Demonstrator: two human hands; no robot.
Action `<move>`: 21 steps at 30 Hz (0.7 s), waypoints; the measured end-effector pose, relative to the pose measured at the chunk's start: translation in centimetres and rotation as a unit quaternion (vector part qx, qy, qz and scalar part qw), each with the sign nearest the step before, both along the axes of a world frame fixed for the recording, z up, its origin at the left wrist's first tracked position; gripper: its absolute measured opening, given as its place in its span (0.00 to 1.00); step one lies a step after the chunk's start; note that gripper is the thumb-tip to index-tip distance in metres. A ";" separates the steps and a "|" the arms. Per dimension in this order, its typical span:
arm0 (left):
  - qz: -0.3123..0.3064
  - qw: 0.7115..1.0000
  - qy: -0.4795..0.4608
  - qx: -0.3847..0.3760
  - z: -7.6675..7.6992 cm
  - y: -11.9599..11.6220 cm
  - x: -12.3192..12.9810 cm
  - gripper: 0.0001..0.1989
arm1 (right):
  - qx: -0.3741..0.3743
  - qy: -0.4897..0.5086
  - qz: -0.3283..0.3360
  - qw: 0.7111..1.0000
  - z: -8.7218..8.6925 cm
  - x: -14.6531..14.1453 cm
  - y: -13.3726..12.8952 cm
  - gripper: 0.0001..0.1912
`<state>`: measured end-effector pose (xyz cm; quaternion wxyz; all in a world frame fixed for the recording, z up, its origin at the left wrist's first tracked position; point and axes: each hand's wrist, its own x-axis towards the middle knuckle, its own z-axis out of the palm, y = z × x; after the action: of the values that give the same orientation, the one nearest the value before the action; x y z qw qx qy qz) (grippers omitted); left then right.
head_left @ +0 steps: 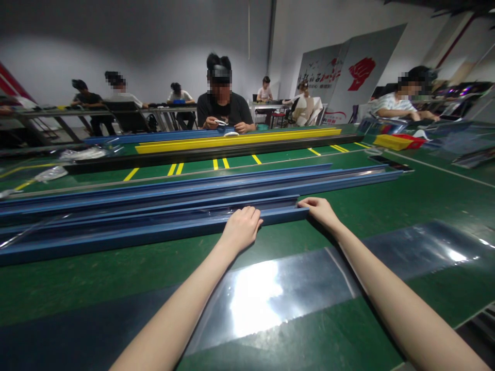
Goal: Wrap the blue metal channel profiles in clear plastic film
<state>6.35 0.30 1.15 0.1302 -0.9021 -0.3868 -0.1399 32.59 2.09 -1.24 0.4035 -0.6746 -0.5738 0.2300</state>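
A long blue channel-shaped strip (193, 224) lies along the table in front of me, with clear film showing inside it. My left hand (243, 225) is closed over its near edge, a little way in from the right end, fingers curled into the channel. At that right end, my right hand (319, 211) pinches the tip between thumb and fingers; whether film is caught there too I cannot make out. Just beyond lie more blue channel strips (247, 191), running side by side. A wide sheet of shiny clear film (294, 283) lies flat beneath my forearms.
Across the green table (444, 201) lie a yellow strip (240, 141) and a dark strip (216, 153). A phone-like dark slab (390, 164) rests at the right, near yellow and red trays (398, 141). A co-worker (224, 103) sits opposite, holding a white item.
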 end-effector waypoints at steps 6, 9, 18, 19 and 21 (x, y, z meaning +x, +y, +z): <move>-0.005 0.999 -0.021 0.024 -0.6 0.0 0.0 0.12 | -0.010 0.016 -0.014 1.000 -0.2 0.2 0.2 0.19; 0.004 0.999 -0.024 0.030 -0.8 -0.1 0.1 0.12 | -0.013 0.017 -0.010 1.000 -0.1 0.1 0.1 0.18; 0.020 0.999 -0.024 0.039 -0.8 -0.3 0.3 0.14 | -0.003 0.053 -0.010 0.999 0.1 -0.1 0.0 0.18; 0.021 0.999 -0.025 0.039 -0.8 -0.3 0.3 0.13 | -0.002 0.056 -0.008 0.998 0.1 -0.1 0.0 0.18; 0.026 0.999 -0.031 0.036 -0.7 -0.3 0.3 0.13 | 0.000 0.063 -0.006 0.998 0.0 0.0 0.1 0.19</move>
<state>6.66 -0.04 0.42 0.1544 -0.8816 -0.4088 -0.1782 32.57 2.20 -1.25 0.4399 -0.6626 -0.5429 0.2695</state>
